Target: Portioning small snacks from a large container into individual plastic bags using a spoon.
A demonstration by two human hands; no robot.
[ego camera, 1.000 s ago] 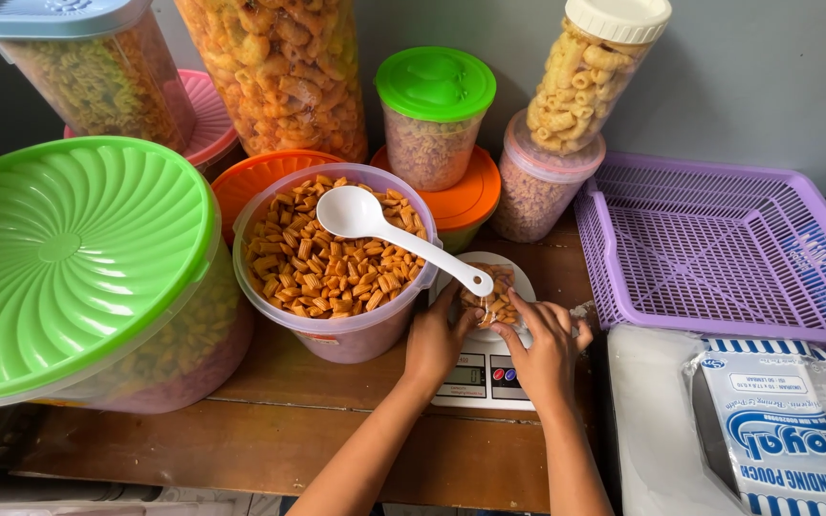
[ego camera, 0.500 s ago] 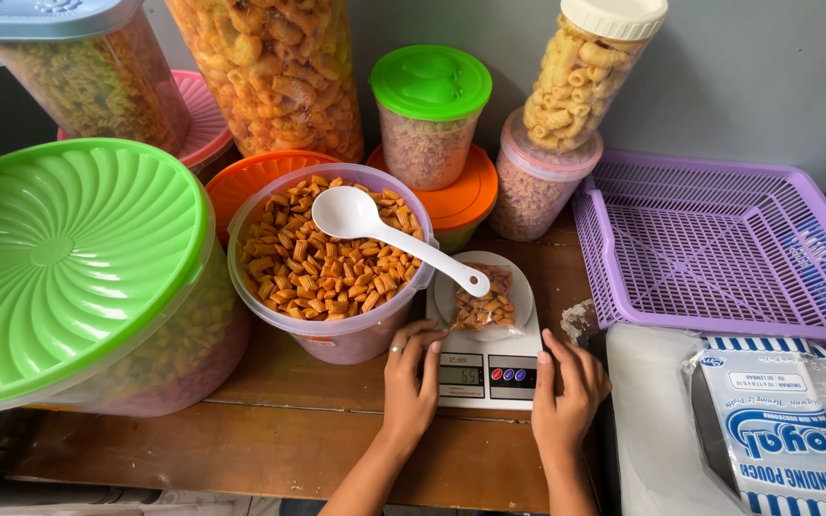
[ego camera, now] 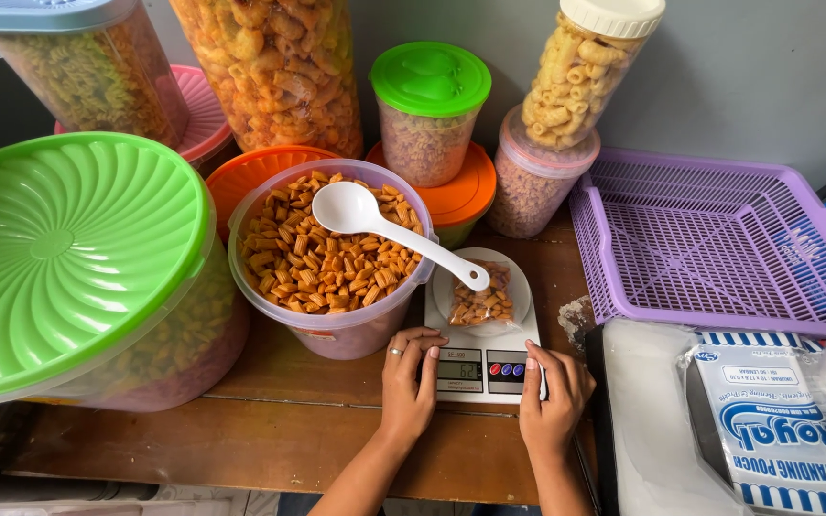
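A small white kitchen scale (ego camera: 483,355) sits on the wooden table, with a clear bag of orange snacks (ego camera: 481,304) lying on its round platform. My left hand (ego camera: 408,380) rests at the scale's front left corner, fingers touching its edge. My right hand (ego camera: 551,394) cups the front right corner. Neither hand holds anything loose. Just left of the scale stands an open clear tub of orange tube snacks (ego camera: 322,258) with a white plastic spoon (ego camera: 384,225) laid across its rim, handle pointing over the scale.
A big green-lidded tub (ego camera: 59,258) fills the left. Tall jars of pasta-like snacks (ego camera: 279,67) and green- and orange-lidded containers (ego camera: 429,105) line the wall. A purple basket tray (ego camera: 719,239) lies right, with blue-and-white pouch packs (ego camera: 776,420) below it.
Both hands have drawn back from the bag on the platform to the scale's front corners. The bag now lies alone on the scale.
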